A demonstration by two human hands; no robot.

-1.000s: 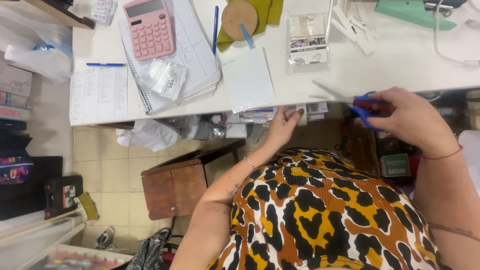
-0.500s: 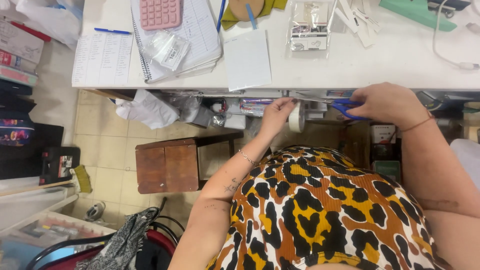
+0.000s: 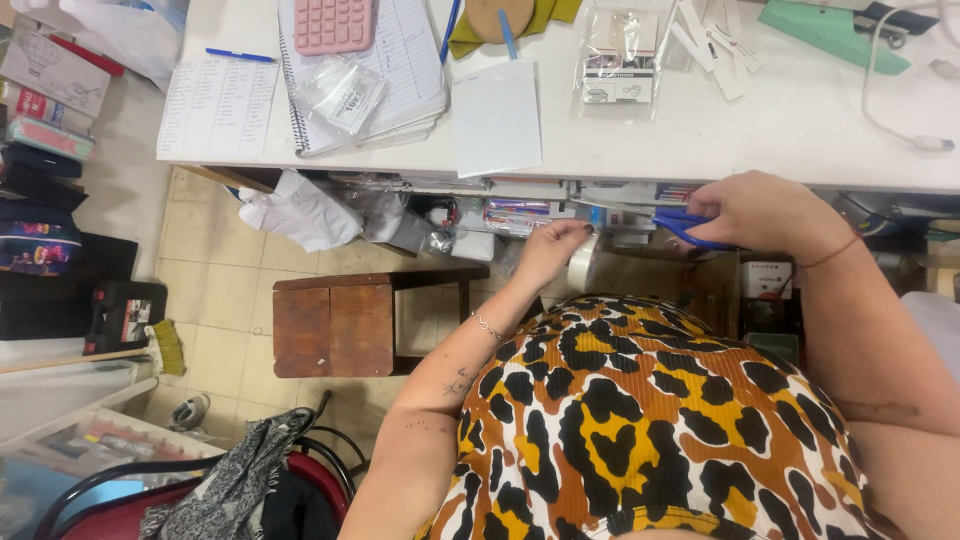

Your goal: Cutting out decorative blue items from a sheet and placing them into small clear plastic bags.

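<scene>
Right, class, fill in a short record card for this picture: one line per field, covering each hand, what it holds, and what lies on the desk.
Left hand: left hand holds a white tape roll below the desk edge
Right hand: right hand grips blue-handled scissors
Desk: white desk bearing a pink calculator, spiral notebook, white card
Floor: wooden stool on tiled floor

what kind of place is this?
Likely a small shop counter or craft workspace: a white table carries a pink calculator on a spiral ledger and small bagged items. The right hand holds blue-handled scissors, the left hand a tape roll.
</scene>
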